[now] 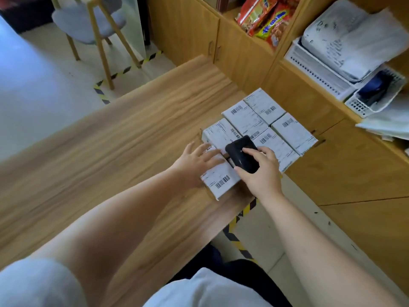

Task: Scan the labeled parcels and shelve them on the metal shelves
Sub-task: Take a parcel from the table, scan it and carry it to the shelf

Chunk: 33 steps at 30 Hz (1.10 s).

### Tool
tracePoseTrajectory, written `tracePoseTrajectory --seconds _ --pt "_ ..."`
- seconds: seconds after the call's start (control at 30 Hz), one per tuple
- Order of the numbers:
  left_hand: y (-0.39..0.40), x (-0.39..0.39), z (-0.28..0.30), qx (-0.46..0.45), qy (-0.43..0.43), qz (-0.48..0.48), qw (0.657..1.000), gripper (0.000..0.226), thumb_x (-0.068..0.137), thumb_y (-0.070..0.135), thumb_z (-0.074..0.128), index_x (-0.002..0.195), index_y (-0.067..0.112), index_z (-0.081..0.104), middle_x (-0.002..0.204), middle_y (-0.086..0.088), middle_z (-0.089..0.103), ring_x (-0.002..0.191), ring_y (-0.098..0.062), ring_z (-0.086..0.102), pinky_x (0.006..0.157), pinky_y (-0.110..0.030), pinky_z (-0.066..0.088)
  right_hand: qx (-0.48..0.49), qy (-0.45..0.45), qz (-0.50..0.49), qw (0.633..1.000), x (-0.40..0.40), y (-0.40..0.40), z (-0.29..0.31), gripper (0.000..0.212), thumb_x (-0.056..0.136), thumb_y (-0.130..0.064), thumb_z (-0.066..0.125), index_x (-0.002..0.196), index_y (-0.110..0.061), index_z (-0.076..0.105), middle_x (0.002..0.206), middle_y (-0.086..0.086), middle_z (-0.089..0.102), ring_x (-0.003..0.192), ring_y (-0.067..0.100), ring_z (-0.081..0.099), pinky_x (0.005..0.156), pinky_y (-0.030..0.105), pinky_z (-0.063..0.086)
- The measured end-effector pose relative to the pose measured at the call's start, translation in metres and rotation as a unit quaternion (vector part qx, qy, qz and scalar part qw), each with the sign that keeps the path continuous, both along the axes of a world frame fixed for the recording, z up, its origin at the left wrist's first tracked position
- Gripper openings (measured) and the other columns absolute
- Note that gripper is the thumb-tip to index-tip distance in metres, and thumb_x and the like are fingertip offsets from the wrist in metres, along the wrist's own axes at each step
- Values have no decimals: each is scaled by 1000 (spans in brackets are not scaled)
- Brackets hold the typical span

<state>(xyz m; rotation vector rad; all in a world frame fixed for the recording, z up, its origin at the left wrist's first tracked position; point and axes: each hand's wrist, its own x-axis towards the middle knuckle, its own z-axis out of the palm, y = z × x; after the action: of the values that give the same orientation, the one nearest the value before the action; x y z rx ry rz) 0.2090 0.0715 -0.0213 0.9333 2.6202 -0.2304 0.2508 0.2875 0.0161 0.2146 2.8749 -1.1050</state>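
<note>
Parcels point(261, 127): six, clustered on counter point(124, 138), none shelved. Right hand point(259, 171) gripped scanner point(242, 154) above nearest parcel point(219, 176); left hand point(197, 160) lay flat, fingers extended, on it. Scanning apparently under way.

A wooden stool point(104, 29) with a grey seat stands on the pale floor at upper left. Snack packets point(264, 18) sit in the wooden cabinet point(243, 54) at top centre. White plastic trays point(321, 74) holding papers fill the upper right.

Wooden table point(115, 138), cabinets point(223, 41) — stool point(97, 25), pale floor point(39, 85)
</note>
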Motion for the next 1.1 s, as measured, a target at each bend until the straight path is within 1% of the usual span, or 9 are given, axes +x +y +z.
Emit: tracePoseTrajectory --seconds 0.1,0.23,0.3,0.37,0.43,0.6,0.7,0.9,1.1 --pt "-24 1 -10 35 3 3 999 96 83 54 70 157 36 13 168 6 1 154 -25 1 120 -59 6 -21 10 9 1000 -21 -11 -1 51 79 -31 79 126 -33 61 138 -5 39 126 20 38 103 38 42" --pt "-44 2 -13 87 30 1 996 99 67 46 83 151 27 35 158 -5 34 148 -31 27 119 -59 16 -51 18 45 998 -46 -29 -1 51 77 -30 79 125 -33 62 138 -4 39 128 20 37 105 42 42" --pt "-41 5 -11 68 24 22 997 109 67 49 82 156 27 23 157 -8 31 146 -34 24 120 -58 14 -64 22 55 996 -56 -33 -1 52 77 -31 79 125 -33 62 139 -4 39 130 19 37 106 44 41" --pt "-30 8 -9 12 21 45 999 112 76 48 74 159 30 1 164 -9 8 150 -35 4 120 -58 -4 -72 23 68 995 -65 -34 1 52 77 -29 79 126 -31 63 138 -4 40 128 19 38 105 42 42" --pt "-23 6 -3 -27 10 73 997 108 80 40 70 158 32 -5 166 -6 -7 151 -32 -12 114 -58 -20 -80 21 91 992 -73 -34 3 51 76 -29 79 125 -30 63 137 -4 40 127 19 40 105 42 42" --pt "-40 16 14 -41 10 131 990 98 82 39 68 158 31 6 162 -2 19 152 -28 2 114 -57 -20 -96 7 171 981 -93 -49 11 50 75 -27 81 121 -32 65 135 -4 42 125 20 42 104 45 42" --pt "-70 26 38 -60 39 203 977 94 84 39 63 159 28 8 158 -4 22 150 -30 8 117 -55 -14 -73 20 247 966 -107 -67 22 50 74 -28 80 122 -31 65 135 -1 43 123 23 43 104 47 40" --pt "-155 25 121 -90 193 404 890 84 77 31 70 149 13 30 144 -16 32 137 -40 25 120 -55 4 103 124 446 880 -130 -116 66 62 76 -36 73 135 -33 55 146 5 38 126 31 37 102 46 29" --pt "-180 40 172 -161 213 490 830 91 75 36 75 149 14 27 145 -13 30 136 -35 31 115 -48 16 248 206 525 788 -133 -149 114 57 86 -37 63 140 -37 44 152 6 24 130 35 30 105 49 25"
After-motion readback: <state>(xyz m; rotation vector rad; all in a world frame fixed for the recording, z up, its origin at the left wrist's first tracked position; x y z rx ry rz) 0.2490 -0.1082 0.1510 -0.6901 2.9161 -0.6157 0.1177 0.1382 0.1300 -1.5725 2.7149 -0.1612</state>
